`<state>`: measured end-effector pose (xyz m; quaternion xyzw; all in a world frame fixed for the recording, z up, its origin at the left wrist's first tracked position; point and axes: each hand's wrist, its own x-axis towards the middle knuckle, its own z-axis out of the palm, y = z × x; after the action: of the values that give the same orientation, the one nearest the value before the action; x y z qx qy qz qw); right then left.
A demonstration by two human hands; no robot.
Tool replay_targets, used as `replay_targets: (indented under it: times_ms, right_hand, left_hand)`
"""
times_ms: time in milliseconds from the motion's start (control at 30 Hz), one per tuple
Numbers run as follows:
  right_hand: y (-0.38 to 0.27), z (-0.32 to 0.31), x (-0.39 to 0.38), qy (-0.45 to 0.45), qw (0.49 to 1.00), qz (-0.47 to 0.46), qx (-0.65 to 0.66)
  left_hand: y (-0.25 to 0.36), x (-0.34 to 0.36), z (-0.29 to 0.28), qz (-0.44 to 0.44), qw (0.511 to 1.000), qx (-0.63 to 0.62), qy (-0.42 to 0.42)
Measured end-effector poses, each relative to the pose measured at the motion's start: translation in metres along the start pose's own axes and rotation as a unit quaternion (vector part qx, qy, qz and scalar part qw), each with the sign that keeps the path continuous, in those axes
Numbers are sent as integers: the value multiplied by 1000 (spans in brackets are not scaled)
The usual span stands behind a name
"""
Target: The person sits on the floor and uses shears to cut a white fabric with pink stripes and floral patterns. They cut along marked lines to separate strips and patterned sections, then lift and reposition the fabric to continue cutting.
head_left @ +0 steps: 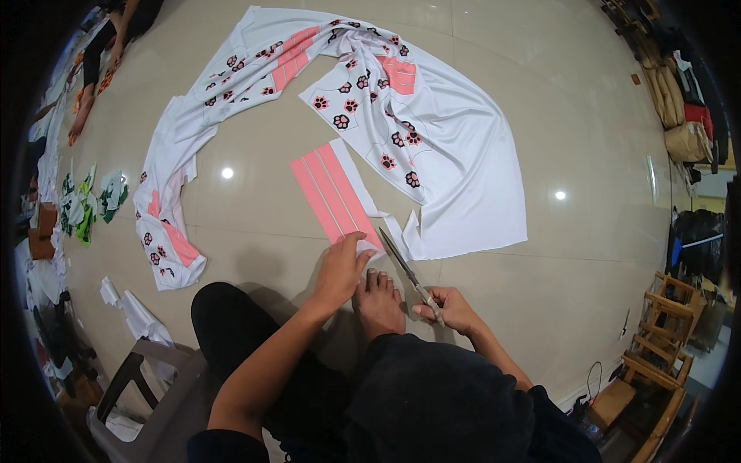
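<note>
Striped cloth (332,193), left grip (340,267) palm-down, pinching its end, right grip (451,309) clamped on scissors (412,276)

The scissors (409,273) in the right grip (451,311) are dull metal, the pink piece (333,197) at the left grip (340,270) is smooth cloth, the white cloth (471,177) past both grips looks silky, the floor (556,309) below them is shiny tile, and the chair (181,420) behind the left grip is matt plastic.
</note>
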<state>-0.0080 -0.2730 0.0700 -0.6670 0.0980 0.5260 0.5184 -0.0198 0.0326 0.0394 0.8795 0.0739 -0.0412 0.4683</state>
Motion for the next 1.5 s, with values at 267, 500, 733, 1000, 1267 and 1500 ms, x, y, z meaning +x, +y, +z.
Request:
replay_targets:
  times_ms: [267, 500, 733, 1000, 1267, 1500]
  right_hand:
    - [-11, 6, 11, -4, 1000, -12, -3]
    - [-6, 11, 7, 4, 1000, 3, 10]
    - [-12, 23, 12, -4, 999, -5, 36]
    - [-32, 40, 23, 22, 999, 6, 42]
    - [-24, 46, 30, 49, 998, -8, 25]
    - [-26, 48, 33, 57, 998, -2, 33]
  left_hand:
    - [13, -2, -2, 10, 978, 204, -42]
    - [4, 2, 1, 93, 973, 199, 74]
    - [4, 4, -2, 99, 982, 143, 71]
    - [14, 1, -5, 83, 990, 96, 61]
    - [13, 0, -3, 61, 995, 60, 45]
    - [11, -3, -3, 49, 996, 66, 23]
